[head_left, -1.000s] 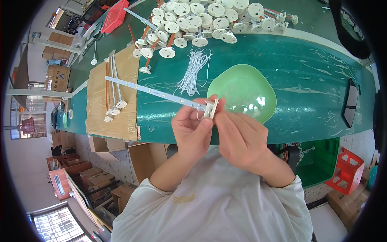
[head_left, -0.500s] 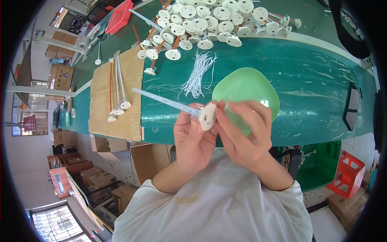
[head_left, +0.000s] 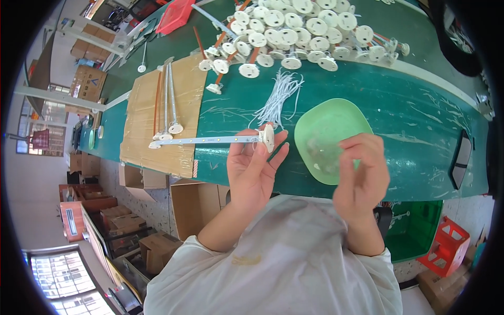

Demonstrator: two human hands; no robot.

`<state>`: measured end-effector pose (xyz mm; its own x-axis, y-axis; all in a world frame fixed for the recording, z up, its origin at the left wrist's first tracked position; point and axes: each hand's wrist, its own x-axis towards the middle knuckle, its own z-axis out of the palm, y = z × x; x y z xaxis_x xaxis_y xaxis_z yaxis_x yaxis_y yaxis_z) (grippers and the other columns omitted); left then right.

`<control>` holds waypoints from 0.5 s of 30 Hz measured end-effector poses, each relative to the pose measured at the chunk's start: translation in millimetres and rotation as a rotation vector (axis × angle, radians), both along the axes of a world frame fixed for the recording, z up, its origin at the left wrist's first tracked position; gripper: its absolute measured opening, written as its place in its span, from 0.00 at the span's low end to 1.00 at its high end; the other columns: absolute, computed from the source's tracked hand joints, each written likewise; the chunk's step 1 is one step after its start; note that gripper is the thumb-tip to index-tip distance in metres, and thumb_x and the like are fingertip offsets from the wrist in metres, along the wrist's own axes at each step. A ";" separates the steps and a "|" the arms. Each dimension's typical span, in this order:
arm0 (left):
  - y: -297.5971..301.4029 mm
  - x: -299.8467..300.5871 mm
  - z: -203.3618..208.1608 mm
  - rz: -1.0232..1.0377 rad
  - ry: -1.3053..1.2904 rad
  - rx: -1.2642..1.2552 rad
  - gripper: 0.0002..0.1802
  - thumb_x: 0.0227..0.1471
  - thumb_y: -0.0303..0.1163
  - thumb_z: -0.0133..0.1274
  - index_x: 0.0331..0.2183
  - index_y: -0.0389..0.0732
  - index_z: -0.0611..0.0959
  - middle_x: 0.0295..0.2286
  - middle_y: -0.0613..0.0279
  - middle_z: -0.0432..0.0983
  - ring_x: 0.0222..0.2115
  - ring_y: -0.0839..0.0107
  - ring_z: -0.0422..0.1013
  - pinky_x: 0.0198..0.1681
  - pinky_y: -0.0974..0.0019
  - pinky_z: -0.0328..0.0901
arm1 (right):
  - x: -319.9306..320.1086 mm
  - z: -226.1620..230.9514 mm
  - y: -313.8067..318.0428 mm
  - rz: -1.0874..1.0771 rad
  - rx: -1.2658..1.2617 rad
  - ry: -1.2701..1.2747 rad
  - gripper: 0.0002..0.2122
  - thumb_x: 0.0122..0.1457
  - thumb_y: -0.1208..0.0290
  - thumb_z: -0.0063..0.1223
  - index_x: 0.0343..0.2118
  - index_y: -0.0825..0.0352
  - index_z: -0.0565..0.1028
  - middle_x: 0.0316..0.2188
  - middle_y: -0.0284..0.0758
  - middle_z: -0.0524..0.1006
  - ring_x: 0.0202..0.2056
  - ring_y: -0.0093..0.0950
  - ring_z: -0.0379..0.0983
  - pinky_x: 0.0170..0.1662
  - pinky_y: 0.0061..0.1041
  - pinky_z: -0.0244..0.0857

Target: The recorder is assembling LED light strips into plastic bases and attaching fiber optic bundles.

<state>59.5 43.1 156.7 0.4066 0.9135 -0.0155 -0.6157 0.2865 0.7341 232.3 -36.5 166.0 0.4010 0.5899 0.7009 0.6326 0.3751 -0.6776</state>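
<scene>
My left hand (head_left: 249, 181) grips an LED light bar (head_left: 210, 140) just below its white round end cap (head_left: 269, 138). The bar lies level and reaches left over the cardboard. Above the near rim of a light green bowl (head_left: 326, 118), my right hand (head_left: 366, 170) is closed, with thumb and fingertips brought together. Whatever they may pinch is too small to make out. Small, indistinct bits lie in the bowl. A bundle of thin white wires (head_left: 278, 100) rests on the green table behind the left hand.
A cardboard sheet (head_left: 181, 89) carries several more bars with white caps. Many capped pieces (head_left: 289, 37) are heaped at the back, near a red basket (head_left: 176, 16). A dark flat object (head_left: 461, 160) lies at the right. Below the table edge stand a green crate (head_left: 415, 231) and a red stool (head_left: 446, 247).
My right hand has left the end cap and moved right, over the bowl. My left hand has kept the light bar, which has swung from slanted to level. The view has shifted slightly.
</scene>
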 end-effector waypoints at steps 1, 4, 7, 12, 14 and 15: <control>1.4 -1.5 -0.5 -0.011 -0.015 -0.026 0.11 0.60 0.25 0.49 0.45 0.43 0.71 0.51 0.56 0.70 0.52 0.54 0.69 0.54 0.52 0.68 | -1.0 0.3 1.4 0.009 0.004 -0.001 0.11 0.47 0.85 0.57 0.34 0.69 0.73 0.33 0.39 0.78 0.35 0.38 0.72 0.39 0.33 0.66; 2.5 -2.6 4.6 -0.026 -0.034 -0.041 0.10 0.60 0.25 0.49 0.45 0.43 0.71 0.51 0.55 0.70 0.53 0.53 0.69 0.55 0.50 0.67 | -3.0 4.6 5.6 0.024 0.041 0.108 0.09 0.47 0.83 0.59 0.32 0.68 0.74 0.36 0.39 0.78 0.37 0.38 0.71 0.40 0.35 0.66; -1.3 -2.7 7.9 -0.028 -0.064 0.000 0.11 0.61 0.26 0.49 0.45 0.43 0.71 0.52 0.55 0.69 0.53 0.52 0.68 0.55 0.49 0.67 | -18.9 12.9 15.2 -0.006 0.016 -0.250 0.09 0.45 0.81 0.61 0.32 0.67 0.78 0.41 0.40 0.77 0.40 0.41 0.72 0.43 0.36 0.67; -6.7 -2.0 14.1 -0.096 -0.101 -0.009 0.12 0.62 0.26 0.47 0.47 0.42 0.70 0.52 0.54 0.69 0.53 0.52 0.68 0.55 0.48 0.67 | -43.9 6.3 32.7 -0.092 0.028 -0.285 0.16 0.39 0.79 0.63 0.37 0.65 0.82 0.48 0.41 0.75 0.46 0.46 0.70 0.46 0.37 0.70; -5.5 -4.3 11.5 -0.110 -0.094 -0.010 0.12 0.62 0.26 0.47 0.47 0.42 0.70 0.53 0.53 0.69 0.53 0.52 0.68 0.55 0.48 0.67 | -45.9 -7.5 29.1 -0.097 0.048 -0.330 0.16 0.40 0.79 0.63 0.36 0.66 0.82 0.48 0.41 0.75 0.46 0.46 0.70 0.45 0.36 0.70; -4.7 -5.3 11.2 -0.124 -0.088 -0.009 0.12 0.62 0.26 0.47 0.47 0.42 0.70 0.53 0.53 0.68 0.53 0.52 0.68 0.55 0.48 0.67 | -46.5 -10.1 26.7 -0.103 0.071 -0.377 0.15 0.40 0.80 0.63 0.36 0.67 0.82 0.47 0.42 0.76 0.46 0.46 0.71 0.44 0.36 0.70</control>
<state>54.2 38.4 167.9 0.5161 0.8563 0.0178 -0.6374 0.3701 0.6758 185.8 -9.8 155.9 0.1628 0.5046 0.8478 0.8688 0.3339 -0.3656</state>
